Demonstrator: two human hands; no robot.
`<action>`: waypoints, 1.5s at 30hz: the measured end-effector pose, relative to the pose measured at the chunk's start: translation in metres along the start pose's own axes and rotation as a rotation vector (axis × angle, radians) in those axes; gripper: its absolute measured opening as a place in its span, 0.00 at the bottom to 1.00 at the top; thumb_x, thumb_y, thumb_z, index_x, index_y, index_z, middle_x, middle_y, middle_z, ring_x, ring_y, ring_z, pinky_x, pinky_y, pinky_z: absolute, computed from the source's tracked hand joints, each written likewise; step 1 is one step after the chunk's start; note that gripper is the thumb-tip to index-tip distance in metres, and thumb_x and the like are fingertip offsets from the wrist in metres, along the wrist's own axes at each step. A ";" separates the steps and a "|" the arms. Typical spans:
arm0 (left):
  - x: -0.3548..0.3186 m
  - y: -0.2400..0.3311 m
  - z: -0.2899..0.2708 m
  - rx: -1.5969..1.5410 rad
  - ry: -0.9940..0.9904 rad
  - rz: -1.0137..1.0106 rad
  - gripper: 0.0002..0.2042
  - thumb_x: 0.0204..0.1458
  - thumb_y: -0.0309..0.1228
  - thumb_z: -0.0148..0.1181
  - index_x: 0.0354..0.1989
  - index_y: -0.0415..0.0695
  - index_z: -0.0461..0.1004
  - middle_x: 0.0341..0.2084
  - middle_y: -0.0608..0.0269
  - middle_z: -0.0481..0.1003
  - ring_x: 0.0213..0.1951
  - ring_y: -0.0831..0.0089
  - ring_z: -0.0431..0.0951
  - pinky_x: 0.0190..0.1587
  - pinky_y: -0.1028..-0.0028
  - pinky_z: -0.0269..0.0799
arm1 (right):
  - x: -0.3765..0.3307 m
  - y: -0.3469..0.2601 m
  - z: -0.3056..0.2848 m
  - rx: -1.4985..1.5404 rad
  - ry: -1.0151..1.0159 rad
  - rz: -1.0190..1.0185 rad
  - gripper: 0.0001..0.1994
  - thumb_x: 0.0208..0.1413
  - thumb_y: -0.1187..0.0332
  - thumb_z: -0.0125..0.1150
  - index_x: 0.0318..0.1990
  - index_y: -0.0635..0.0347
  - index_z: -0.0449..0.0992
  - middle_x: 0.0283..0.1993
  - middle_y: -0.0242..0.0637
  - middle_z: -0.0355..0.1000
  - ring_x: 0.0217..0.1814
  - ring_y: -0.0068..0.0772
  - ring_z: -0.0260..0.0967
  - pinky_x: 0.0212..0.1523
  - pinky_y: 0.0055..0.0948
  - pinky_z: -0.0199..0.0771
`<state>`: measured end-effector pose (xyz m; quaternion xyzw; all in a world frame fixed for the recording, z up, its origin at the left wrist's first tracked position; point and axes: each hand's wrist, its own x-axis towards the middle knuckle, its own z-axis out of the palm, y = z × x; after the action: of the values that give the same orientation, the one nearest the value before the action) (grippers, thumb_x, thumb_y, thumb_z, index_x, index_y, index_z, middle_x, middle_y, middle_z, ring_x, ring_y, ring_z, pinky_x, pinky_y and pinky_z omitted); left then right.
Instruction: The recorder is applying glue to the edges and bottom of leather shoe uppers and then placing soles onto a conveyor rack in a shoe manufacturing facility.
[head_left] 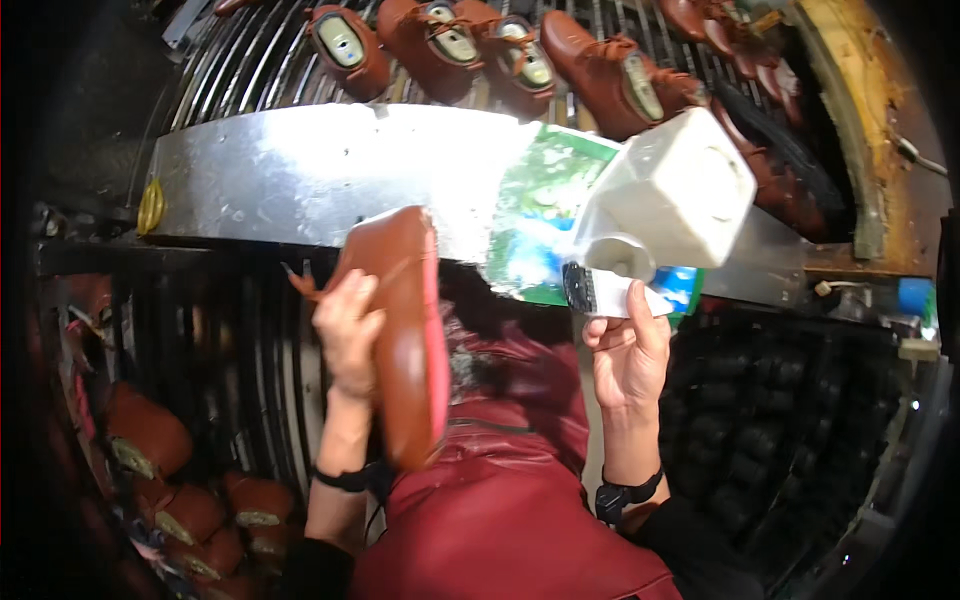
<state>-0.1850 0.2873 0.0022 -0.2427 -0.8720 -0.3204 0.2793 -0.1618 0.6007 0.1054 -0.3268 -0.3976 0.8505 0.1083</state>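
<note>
My left hand is closed round a brown leather shoe, which stands on end with its pink sole edge turned to the right. Laces stick out beside my fingers. In my right hand, thumb and fingers pinch a small white-handled brush with dark bristles pointing left. The brush is just below the round mouth of a white plastic container, and I cannot tell whether they touch. Under the container lies a green and blue printed sheet, on a shiny metal ledge.
Beyond the ledge, several brown lace-up shoes rest on a rack of metal bars. More brown shoes sit at lower left. A dark bumpy mat or rack is at right. A wooden beam runs along the far right.
</note>
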 end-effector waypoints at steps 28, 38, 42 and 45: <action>0.012 0.006 0.017 0.125 0.116 0.078 0.21 0.57 0.24 0.64 0.61 0.39 0.73 0.61 0.52 0.77 0.62 0.57 0.75 0.64 0.61 0.71 | -0.064 0.031 0.005 -0.566 -1.157 -0.558 0.08 0.46 0.85 0.73 0.35 0.75 0.81 0.34 0.51 0.81 0.34 0.49 0.82 0.38 0.40 0.86; 0.045 0.026 0.008 0.139 0.015 0.015 0.33 0.49 0.29 0.69 0.66 0.36 0.70 0.64 0.50 0.73 0.64 0.54 0.72 0.67 0.57 0.65 | -0.047 0.003 0.032 -0.438 -0.768 -0.224 0.07 0.60 0.76 0.61 0.39 0.75 0.78 0.42 0.56 0.79 0.30 0.34 0.77 0.34 0.30 0.79; 0.065 0.030 0.004 0.121 -0.013 -0.045 0.34 0.47 0.26 0.68 0.67 0.38 0.70 0.64 0.52 0.73 0.64 0.53 0.71 0.67 0.57 0.64 | -0.057 -0.015 0.032 -0.584 -0.934 -0.465 0.09 0.52 0.73 0.65 0.37 0.71 0.78 0.42 0.54 0.80 0.39 0.39 0.79 0.45 0.36 0.80; 0.079 0.029 -0.005 0.127 -0.063 -0.079 0.34 0.45 0.24 0.69 0.66 0.40 0.70 0.62 0.53 0.73 0.64 0.53 0.71 0.66 0.56 0.64 | -0.049 -0.030 0.049 -0.613 -1.086 -0.681 0.12 0.43 0.79 0.71 0.37 0.73 0.80 0.38 0.55 0.81 0.38 0.45 0.82 0.41 0.36 0.83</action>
<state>-0.2234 0.3225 0.0689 -0.1998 -0.9079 -0.2675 0.2534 -0.1583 0.5688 0.1739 0.2702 -0.6970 0.6618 0.0576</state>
